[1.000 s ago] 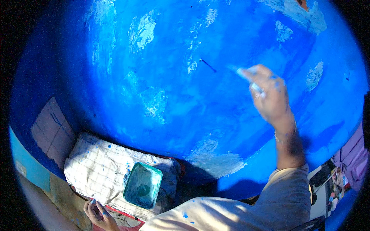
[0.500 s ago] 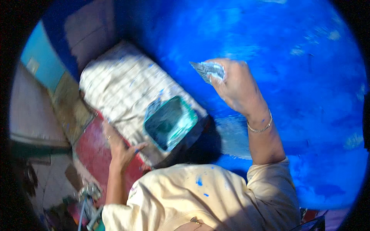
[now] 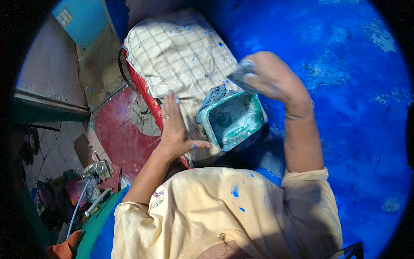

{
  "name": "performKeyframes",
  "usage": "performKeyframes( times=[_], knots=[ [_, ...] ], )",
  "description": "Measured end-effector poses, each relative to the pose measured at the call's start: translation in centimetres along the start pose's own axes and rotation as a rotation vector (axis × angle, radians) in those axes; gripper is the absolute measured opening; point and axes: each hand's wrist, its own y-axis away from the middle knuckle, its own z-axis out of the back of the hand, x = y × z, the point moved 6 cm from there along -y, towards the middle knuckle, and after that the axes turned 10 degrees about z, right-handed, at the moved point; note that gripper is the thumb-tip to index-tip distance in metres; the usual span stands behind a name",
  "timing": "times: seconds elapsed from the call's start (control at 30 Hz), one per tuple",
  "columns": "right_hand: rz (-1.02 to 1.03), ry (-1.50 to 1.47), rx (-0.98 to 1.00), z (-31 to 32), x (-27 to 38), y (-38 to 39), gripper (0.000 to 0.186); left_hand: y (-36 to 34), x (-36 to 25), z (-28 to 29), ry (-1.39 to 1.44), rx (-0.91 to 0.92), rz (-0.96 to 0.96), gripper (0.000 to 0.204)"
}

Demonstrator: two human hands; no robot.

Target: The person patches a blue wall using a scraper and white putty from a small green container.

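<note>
My right hand (image 3: 274, 80), blurred by motion, grips a putty knife (image 3: 242, 78) whose blade points down and left over the far edge of a green plastic tub (image 3: 260, 107). The tub's walls are smeared with whitish paste. It rests on a pale checked cloth (image 3: 181, 56) covering a long red-sided surface. A crumpled grey-blue rag (image 3: 215, 97) lies against its far left side. My left hand (image 3: 174, 131) is spread on the cloth's near left edge, thumb pointing toward the tub, holding nothing.
A blue wall (image 3: 345, 142) with pale filler patches rises on the right. Red floor tiles (image 3: 118, 134) lie to the left. At lower left are a light blue pipe (image 3: 78, 207), plastic bags and clutter beside a green surface (image 3: 97, 220).
My right hand has brought the putty knife from in front of the wall down to the tub's far edge. My left hand has come onto the cloth. The whole view has shifted.
</note>
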Motion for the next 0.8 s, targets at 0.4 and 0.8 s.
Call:
performKeyframes(
  times=[0.4, 0.8],
  knots=[
    [-0.587, 0.377, 0.379, -13.8, 2.0, 8.7, 0.014, 0.8, -3.8, -6.2, 0.129, 0.15, -0.198, 0.143],
    [-0.634, 0.314, 0.471, -16.2, 1.5, 12.0, 0.013, 1.0, -5.0, -7.2, 0.105, 0.037, -0.21, 0.133]
  ],
)
